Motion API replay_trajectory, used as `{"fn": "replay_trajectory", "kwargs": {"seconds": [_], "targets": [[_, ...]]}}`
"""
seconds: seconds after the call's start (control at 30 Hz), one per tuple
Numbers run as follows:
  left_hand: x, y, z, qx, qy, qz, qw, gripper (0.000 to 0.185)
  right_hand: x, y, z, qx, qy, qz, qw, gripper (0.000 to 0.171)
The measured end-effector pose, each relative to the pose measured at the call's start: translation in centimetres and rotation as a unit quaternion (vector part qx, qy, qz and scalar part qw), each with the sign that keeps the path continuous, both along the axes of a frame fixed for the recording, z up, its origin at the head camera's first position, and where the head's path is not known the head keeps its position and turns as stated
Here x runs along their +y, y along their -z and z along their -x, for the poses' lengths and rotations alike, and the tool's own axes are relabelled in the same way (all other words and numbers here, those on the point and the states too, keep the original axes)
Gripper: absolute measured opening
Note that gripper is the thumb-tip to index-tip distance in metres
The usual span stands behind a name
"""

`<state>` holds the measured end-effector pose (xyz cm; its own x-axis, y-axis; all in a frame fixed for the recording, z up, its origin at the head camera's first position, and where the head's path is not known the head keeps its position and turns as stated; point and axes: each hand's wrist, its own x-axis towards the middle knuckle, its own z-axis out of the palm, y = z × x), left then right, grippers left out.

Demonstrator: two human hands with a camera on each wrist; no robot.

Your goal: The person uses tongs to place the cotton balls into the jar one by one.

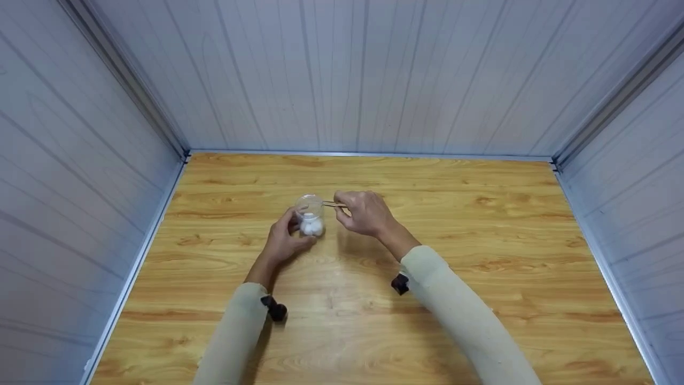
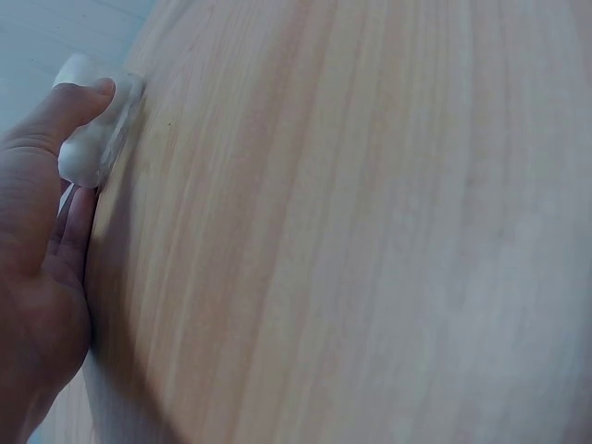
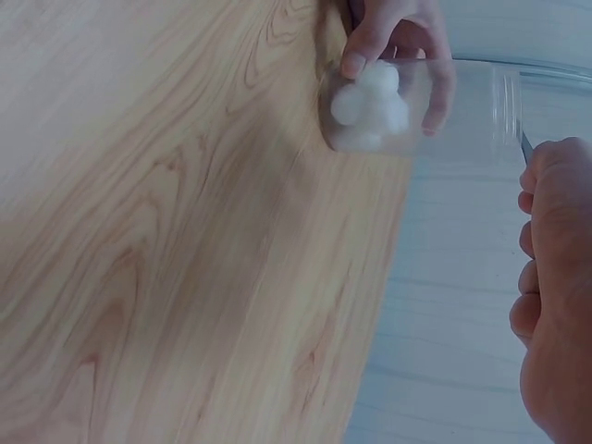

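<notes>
The left hand (image 1: 283, 240) is curling round a clear jar (image 1: 310, 214) standing upright on the table (image 1: 481, 256), thumb on one side and fingers on the other, apparently to steady it so it does not slide or tip while the other hand works above it. In the right wrist view the fingers (image 3: 435, 92) are showing through the clear wall, wrapping the lower part of the jar, which is touching the wood near the table's middle.

White cotton balls (image 1: 311, 224) are lying in the bottom of the jar, heaped together against the wall; how many, I cannot tell.

The right hand (image 1: 366, 213) is pinching thin tweezers (image 1: 334, 204) between thumb and fingers, the other fingers curling in beneath. The tweezers are lying nearly level, tips pointing toward the jar's open mouth and sitting just at its rim. Whether the tips are holding anything is too small to tell. The hand is hanging just beside the jar, wrist raised off the table, probably so the tips can be angled in from above.

Both forearms are wearing pale sleeves (image 1: 465, 315), each with a small black camera mount near the wrist. Grey panelled walls (image 1: 342, 75) are enclosing the table on three sides.
</notes>
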<state>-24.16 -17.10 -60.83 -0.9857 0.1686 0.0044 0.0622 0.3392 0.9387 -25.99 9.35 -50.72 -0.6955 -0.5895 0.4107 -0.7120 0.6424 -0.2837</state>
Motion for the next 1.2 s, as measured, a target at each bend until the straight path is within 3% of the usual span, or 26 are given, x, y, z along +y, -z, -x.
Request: {"fn": "replay_trajectory", "kwargs": {"seconds": [0.3,0.7,1.2], "targets": [[-0.2,0.2,0.1,-0.011,0.000,0.009,0.9999,0.083,1.6,-0.7,-0.3,0.004,0.009,-0.001,1.000,0.012],[-0.1,0.0,-0.1,-0.011,-0.004,0.002,0.9999,0.086,3.9,0.2,-1.3,0.024,0.004,0.011,1.000,0.009],[-0.2,0.1,0.0,-0.013,0.003,0.000,0.9999,0.089,8.0,1.0,-1.5,0.041,0.032,-0.002,0.999,0.013]]}}
